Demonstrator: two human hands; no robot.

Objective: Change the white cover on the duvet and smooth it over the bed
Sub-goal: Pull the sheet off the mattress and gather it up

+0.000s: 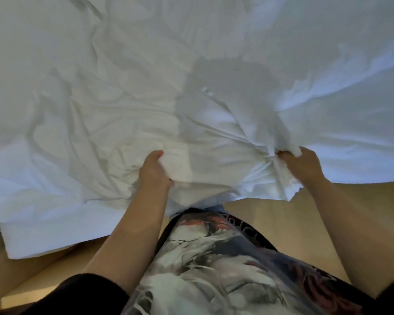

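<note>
On my screen the white cover (100,98) fills the whole top part, full of folds and wrinkles. Far out to the left of the fingers, a flat edge of it hangs over the tan wood floor (282,219).

The left hand (154,171) grips a soft bunch of the cover at its near edge. The thumb (157,153) lies on top of the cloth. The other fingers go under the cloth, so I cannot tell how they lie. A black sleeve (89,289) is pushed up on that arm.

Between the two hands the cover is gathered into a thick lump that touches the person's body. Just past the fingers a grey shadow (225,87) falls on the cloth.

Below the lump I see a top with a grey, white and red pattern (203,258). A black band (248,228) crosses it and has pale letters on it, but they are too blurry for me to read.

The right hand (305,164) holds another bunch of the cover. Its fingers are curled tight into the cloth, and folds fan out from them. Cloth hides the fingertips.
</note>
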